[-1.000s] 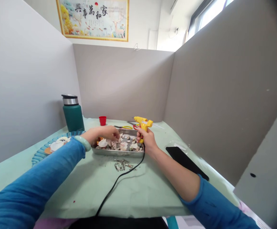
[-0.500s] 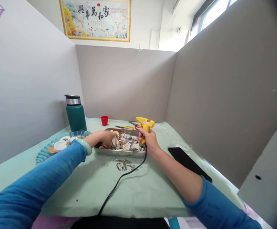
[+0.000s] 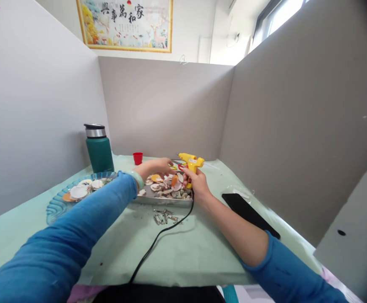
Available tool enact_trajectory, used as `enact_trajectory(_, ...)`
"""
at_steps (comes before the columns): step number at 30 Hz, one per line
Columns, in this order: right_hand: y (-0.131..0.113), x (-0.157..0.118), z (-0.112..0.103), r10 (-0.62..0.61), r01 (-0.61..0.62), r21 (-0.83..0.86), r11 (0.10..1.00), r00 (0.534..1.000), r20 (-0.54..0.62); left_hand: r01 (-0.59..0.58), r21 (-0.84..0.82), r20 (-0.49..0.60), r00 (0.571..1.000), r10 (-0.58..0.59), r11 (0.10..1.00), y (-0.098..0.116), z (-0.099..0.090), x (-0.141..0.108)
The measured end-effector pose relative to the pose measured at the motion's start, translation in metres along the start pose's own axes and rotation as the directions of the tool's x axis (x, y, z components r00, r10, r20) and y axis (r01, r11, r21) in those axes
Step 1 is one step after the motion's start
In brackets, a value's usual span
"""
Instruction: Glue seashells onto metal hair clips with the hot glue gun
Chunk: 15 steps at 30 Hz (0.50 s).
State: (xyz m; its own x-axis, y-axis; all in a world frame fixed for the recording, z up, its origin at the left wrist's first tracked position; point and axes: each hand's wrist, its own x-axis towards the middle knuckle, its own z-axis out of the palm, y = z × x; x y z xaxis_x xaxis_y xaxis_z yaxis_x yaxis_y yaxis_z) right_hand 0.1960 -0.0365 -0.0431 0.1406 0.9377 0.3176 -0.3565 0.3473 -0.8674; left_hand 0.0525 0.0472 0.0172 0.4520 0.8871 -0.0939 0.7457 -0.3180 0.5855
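My right hand [image 3: 197, 181] is wrapped round the handle of a yellow glue gun [image 3: 190, 160], its nozzle pointing left. A black cord [image 3: 158, 240] runs down from the handle to the table's front edge. Over the back of a metal tray [image 3: 167, 202] full of seashells [image 3: 166, 190] is my left hand [image 3: 156, 167]. Its fingers stretch to the right, apart, and I see nothing held in them. The left wrist, with a pale green bangle [image 3: 136, 178], covers the tray's left part.
Small metal clips [image 3: 164, 216] lie before the tray. At left are a blue scalloped plate [image 3: 53, 206] with shells and a green bottle [image 3: 99, 153]. Behind are a red cup [image 3: 137, 158] and scissors [image 3: 180, 166]. A black flat object [image 3: 249, 214] lies right. Grey partitions [image 3: 167, 105] enclose the table.
My left hand has lifted out of the shells and moved right and away from me, over the tray's back. Shells in the tray lie differently. My right hand has barely moved.
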Motion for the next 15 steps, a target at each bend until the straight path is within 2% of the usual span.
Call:
enact_trajectory(2,0.0,0.001,-0.002,0.007,-0.007,0.001,1.0,1.0,-0.002,0.055,0.245,0.031,0.997,-0.065,0.968,-0.009,-0.012,-0.009)
enact_trajectory(4,0.0,0.001,-0.004,0.009,-0.009,0.006,1.0,1.0,0.007,0.071,0.479,0.003,0.997,-0.082,0.875,-0.018,-0.018,-0.019)
enact_trajectory(7,-0.001,0.001,-0.005,0.011,-0.011,0.017,1.0,1.0,0.017,0.094,0.685,-0.024,0.994,-0.106,0.723,-0.031,-0.015,-0.031)
enact_trajectory(9,-0.002,0.001,-0.005,0.012,-0.012,0.019,1.0,1.0,0.019,0.145,0.71,-0.065,0.988,-0.141,0.689,-0.037,-0.007,-0.034)
enact_trajectory(12,-0.003,0.001,-0.005,0.01,-0.011,0.016,1.0,1.0,0.024,0.201,0.665,-0.166,0.979,-0.12,0.719,-0.046,0.003,-0.034)
enact_trajectory(15,-0.003,0.001,-0.005,0.013,-0.013,0.015,1.0,0.999,0.031,0.102,0.531,-0.155,0.988,-0.022,0.841,-0.054,0.009,-0.029)
